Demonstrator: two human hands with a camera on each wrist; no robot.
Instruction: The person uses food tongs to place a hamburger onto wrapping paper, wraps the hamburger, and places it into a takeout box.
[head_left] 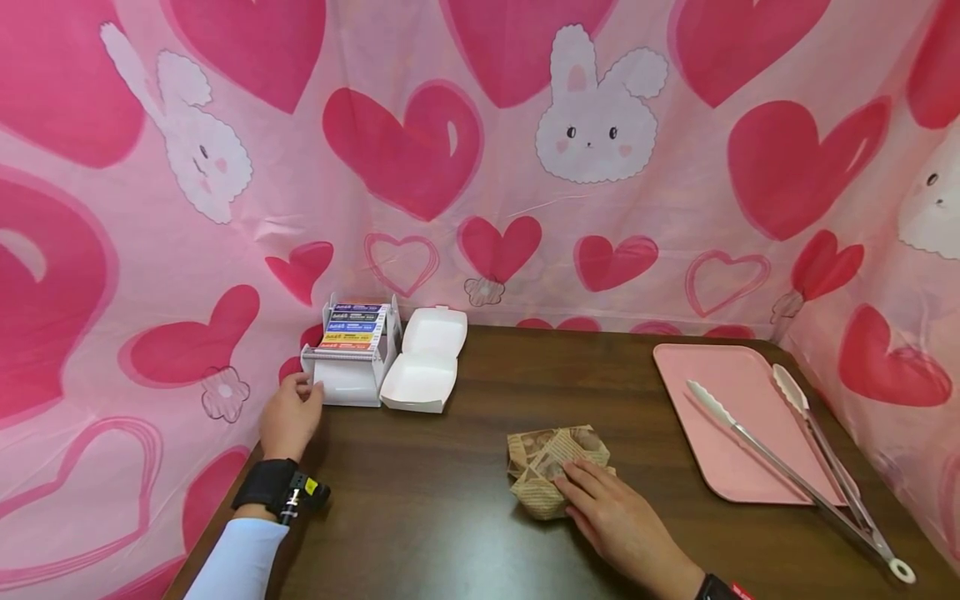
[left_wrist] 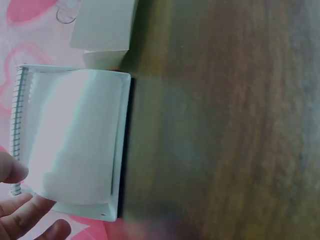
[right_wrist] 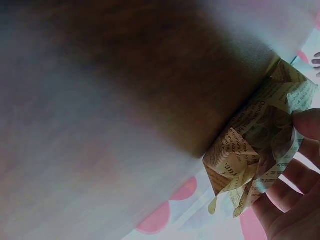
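At the left, my left hand is at the front left corner of a white roll dispenser. The left wrist view shows its thumb and fingers spread apart at the edge of a curved white sheet, beside a toothed strip. My right hand holds a bundle wrapped in newsprint-patterned paper on the table. From the right wrist, the thumb and fingers show on different sides of this paper bundle. What the paper wraps is hidden.
Colourful labelled strips top the dispenser. Beside it stands an open white clamshell box. At the right, long metal tongs lie across a pink tray on the brown table. A pink heart-patterned cloth hangs behind.
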